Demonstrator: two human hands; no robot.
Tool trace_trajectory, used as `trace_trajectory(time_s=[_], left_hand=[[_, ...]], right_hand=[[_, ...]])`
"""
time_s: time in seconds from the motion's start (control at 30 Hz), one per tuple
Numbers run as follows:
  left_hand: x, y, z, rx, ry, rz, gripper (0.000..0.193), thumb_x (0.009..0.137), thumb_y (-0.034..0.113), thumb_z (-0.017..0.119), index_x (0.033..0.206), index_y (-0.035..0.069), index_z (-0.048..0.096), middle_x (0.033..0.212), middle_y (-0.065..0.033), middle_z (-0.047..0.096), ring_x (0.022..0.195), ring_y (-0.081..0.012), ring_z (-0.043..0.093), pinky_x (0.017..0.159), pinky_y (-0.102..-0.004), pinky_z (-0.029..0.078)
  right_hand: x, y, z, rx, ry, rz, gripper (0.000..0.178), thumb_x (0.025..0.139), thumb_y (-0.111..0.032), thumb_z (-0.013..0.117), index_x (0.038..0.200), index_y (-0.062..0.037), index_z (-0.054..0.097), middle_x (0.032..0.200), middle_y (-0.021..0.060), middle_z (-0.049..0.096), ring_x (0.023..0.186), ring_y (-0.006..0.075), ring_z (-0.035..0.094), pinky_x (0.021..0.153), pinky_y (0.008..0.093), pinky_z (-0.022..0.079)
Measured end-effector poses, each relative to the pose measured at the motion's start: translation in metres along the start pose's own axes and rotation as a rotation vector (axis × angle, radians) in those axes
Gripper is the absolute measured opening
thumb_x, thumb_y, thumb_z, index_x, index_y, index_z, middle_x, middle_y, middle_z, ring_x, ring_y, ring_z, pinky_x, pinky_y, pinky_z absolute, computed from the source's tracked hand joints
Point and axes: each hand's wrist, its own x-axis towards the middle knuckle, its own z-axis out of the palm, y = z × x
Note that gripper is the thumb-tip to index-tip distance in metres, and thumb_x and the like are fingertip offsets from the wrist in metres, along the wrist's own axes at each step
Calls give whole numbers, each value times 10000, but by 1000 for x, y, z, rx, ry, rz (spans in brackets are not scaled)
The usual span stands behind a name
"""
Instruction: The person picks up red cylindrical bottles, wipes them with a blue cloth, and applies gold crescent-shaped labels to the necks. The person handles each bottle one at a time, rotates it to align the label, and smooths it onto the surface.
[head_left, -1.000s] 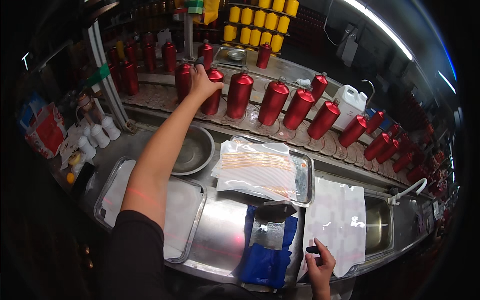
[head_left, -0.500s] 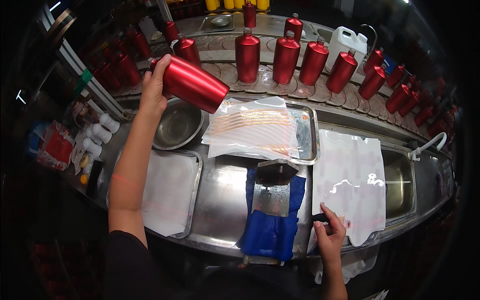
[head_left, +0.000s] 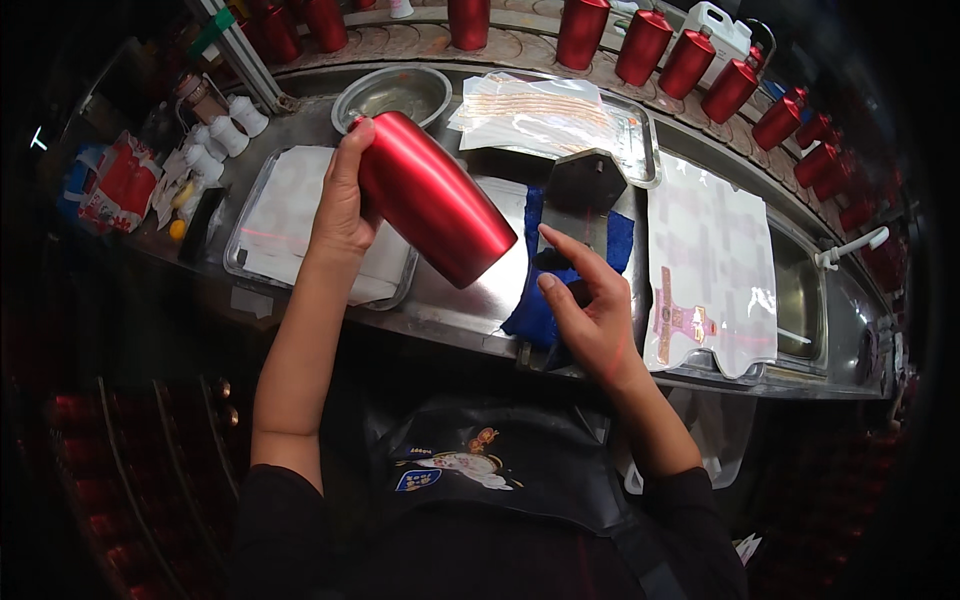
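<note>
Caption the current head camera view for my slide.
Left hand gripping a tilted red bottle over a steel counter, right hand open near a blue cloth.

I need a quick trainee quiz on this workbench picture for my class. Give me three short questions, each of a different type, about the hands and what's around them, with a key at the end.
1. Multiple choice: by which part does the left hand hold the red bottle?
A) the base
B) the neck end
C) neither; it touches no bottle

2. True or false, of the right hand: it is gripping that same bottle.

3. Fill the gap: the white tap stands at the edge of the ____.

Key
1. B
2. False; it is held near the base, without gripping it.
3. sink
</note>
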Motion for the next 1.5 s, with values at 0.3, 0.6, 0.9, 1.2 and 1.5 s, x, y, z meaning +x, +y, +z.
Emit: trace_trajectory(time_s=[0.3,0.6,0.9,1.2,1.5], left_hand=[[-22,-16,35,313,-506,170,900,581,139,941,1337,58,460,1248,-104,601,1165,-197,586,1022,-351,477],[-52,-14,17,660,-646,306,826,734,231,861,1445,99,460,1412,-115,467,1340,-273,448,1131,-402,351],[-69,-49,27,587,-591,416,911,796,428,829,1487,140,310,1475,-214,398,1366,-368,408,1135,-474,334],[-66,9,-73,1489,-535,368,352,750,47,639,1101,24,634,914,-136,650,888,-335,623,783,-399,492],[-69,2,-74,1531,-643,395,189,722,44,724,831,-2,577,800,-154,575,812,-363,584,750,-434,481]], right_hand=[[83,15,7,340,-402,17,981,671,-165,908,1503,-40,404,1286,98,595,1114,174,584,928,295,486],[38,-2,34,91,-146,147,725,669,-122,860,1298,-32,511,1122,111,682,1031,212,670,901,350,529],[10,-20,26,-263,21,81,614,761,-138,792,1295,-44,503,1145,159,650,991,312,659,834,378,515],[-12,-25,-28,-126,9,293,626,832,-21,711,1420,-44,496,1149,77,651,636,5,439,561,170,360],[-17,-22,-30,-147,19,315,596,856,-36,699,1420,-38,505,1178,84,641,661,-2,430,584,157,339]])
